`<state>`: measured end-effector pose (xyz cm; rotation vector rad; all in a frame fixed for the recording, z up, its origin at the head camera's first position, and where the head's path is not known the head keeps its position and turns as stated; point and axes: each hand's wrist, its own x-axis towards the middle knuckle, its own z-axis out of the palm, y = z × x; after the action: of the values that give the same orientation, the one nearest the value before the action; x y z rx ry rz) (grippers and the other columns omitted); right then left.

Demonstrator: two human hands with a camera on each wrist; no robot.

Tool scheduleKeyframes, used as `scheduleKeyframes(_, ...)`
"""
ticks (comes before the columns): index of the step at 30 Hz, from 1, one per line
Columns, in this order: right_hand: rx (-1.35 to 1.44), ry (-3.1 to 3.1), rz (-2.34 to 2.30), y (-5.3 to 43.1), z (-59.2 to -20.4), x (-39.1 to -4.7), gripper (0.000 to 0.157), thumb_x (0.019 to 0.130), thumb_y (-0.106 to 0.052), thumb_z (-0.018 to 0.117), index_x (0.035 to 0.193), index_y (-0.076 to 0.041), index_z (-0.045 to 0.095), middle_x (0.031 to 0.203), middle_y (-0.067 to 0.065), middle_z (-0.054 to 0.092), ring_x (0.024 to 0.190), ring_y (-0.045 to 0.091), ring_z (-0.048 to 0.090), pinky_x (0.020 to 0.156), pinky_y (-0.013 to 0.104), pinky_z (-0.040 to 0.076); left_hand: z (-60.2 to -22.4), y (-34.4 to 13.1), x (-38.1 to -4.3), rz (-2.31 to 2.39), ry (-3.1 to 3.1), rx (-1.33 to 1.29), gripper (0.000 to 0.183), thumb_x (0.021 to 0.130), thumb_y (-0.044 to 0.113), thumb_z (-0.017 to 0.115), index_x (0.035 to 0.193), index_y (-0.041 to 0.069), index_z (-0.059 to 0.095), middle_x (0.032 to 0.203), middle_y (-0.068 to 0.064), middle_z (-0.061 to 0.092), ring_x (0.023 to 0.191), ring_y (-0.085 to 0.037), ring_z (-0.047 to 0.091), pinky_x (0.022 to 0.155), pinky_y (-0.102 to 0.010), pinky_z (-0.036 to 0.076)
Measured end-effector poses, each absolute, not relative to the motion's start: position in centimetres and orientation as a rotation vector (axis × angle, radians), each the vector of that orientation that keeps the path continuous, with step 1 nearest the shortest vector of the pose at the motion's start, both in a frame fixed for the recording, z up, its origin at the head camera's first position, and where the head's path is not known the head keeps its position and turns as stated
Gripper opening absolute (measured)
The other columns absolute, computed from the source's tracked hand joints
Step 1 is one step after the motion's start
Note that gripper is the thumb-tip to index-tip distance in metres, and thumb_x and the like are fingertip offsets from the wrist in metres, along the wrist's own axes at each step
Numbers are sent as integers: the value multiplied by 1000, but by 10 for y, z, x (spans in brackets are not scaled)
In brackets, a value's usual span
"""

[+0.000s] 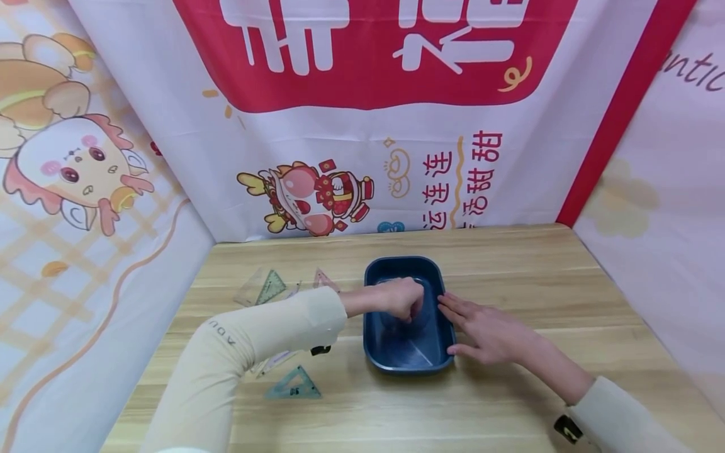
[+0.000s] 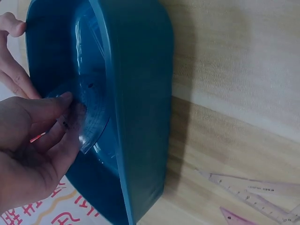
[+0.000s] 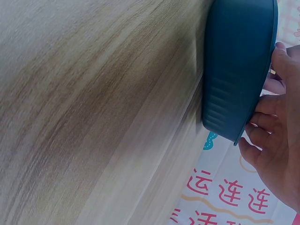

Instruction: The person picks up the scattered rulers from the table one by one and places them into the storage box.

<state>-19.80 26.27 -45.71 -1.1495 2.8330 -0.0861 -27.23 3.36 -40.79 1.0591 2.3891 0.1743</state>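
A deep blue plastic bin (image 1: 370,352) stands upright on the wooden table. Inside it, my left hand (image 1: 399,297) pinches a clear plastic protractor (image 2: 97,123) between thumb and fingers; its curved edge and a small hole show in the left wrist view. Part of another clear piece (image 2: 96,35) lies along the bin's inner wall. My right hand (image 1: 493,330) rests against the bin's right side, with nearly straight fingertips and the thumb touching the rim (image 3: 273,37).
Left of the bin lie a teal set square (image 1: 308,388), a green set square (image 1: 270,288), a pink set square (image 1: 325,281) and other clear rulers (image 2: 255,185), partly hidden by my left sleeve (image 1: 283,327). A printed cloth (image 1: 340,132) hangs behind the table.
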Motion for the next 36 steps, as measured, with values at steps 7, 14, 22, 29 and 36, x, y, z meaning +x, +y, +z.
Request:
scheduleKeyframes(7, -1148, 2824, -76, 262, -456, -198, 84, 94, -63, 52, 154, -6, 36, 164, 13, 26, 150, 32, 30, 112, 52, 42, -406, 30, -276, 149, 2480, 1082, 17, 95, 6, 64, 111, 10, 68, 101, -2, 68, 80, -9, 65, 75, -22, 57)
scheduleKeyframes(14, -1163, 2835, -76, 260, -457, -198, 83, 94, -62, 53, 153, -5, 36, 164, 14, 27, 150, 32, 31, 111, 52, 43, -400, 22, -279, 62, 2555, 1108, 21, 94, 7, 65, 114, 9, 68, 105, -2, 69, 81, -10, 64, 72, -21, 56)
scheduleKeyframes(22, -1173, 2847, -63, 260, -455, -196, 82, 95, -61, 54, 152, -4, 38, 163, 15, 28, 149, 33, 32, 110, 51, 44, -387, 8, -282, 55, 2614, 1172, 20, 92, 9, 63, 110, 6, 71, 103, -5, 71, 83, -13, 64, 74, -24, 56)
scheduleKeyframes(29, -1147, 2833, -69, 258, -456, -196, 82, 94, -61, 53, 153, -5, 37, 164, 14, 28, 149, 34, 32, 110, 53, 44, -375, -14, -283, 89, 2611, 1165, 29, 92, 19, 70, 116, 5, 69, 107, -8, 72, 94, -17, 65, 86, -29, 57)
scheduleKeyframes(36, -1127, 2832, -86, 257, -455, -196, 83, 94, -62, 53, 152, -5, 38, 164, 14, 28, 149, 35, 31, 109, 54, 44, -366, -40, -277, 105, 2618, 1102, 48, 91, 31, 73, 130, 7, 60, 130, -13, 63, 119, -23, 58, 105, -36, 50)
